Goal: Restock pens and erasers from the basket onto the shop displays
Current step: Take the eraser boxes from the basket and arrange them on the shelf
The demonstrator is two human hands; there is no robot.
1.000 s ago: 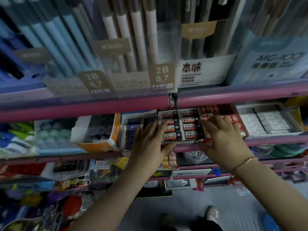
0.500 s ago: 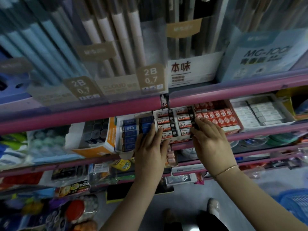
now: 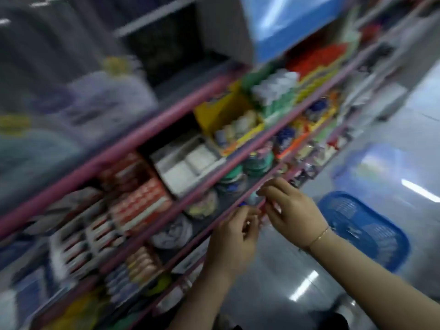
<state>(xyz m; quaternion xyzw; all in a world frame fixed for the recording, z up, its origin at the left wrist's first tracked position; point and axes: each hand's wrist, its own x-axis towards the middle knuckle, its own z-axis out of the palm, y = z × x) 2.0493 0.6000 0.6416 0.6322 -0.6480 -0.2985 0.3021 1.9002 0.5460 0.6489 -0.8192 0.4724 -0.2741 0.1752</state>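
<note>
**Both hands at the pink rail, basket waiting on the floor**

Whole view is smearing w/ motion blur and tilting hard, so fine detail is mostly lost.

Edges & room: pink shelf rails (image 3: 152,129) are running diagonally, low left to high right, stacked one under another w/ narrow gaps between them. Shelves are packed tight w/ boxes right up to the rail lips. To the right the shiny grey floor (image 3: 297,270) is lying open, reflecting strip lights. The blue basket (image 3: 371,225) is sitting on that floor, just right of the person's right wrist in the picture, apart from the shelving.

Hands: the left hand (image 3: 234,236) and right hand (image 3: 294,208) are hovering close together at the front edge of a lower rail. Left fingers are curling inward, thumb side toward the rail; right fingers are bending, tips at the rail, thin gold bracelet (image 3: 319,236) on the wrist. Something small and pale is glinting between the fingers, but can't tell if either hand is actually pinching anything or just touching the rail – too blurred.

Task's things: eraser boxes (image 3: 140,206), red-and-white, are sitting in rows on the shelf up-left of the hands; a white tray (image 3: 188,163) of pale blocks is sitting next to them on the right, then a yellow box (image 3: 228,117). Basket contents: can't make out. Pens: can't pick out.
</note>
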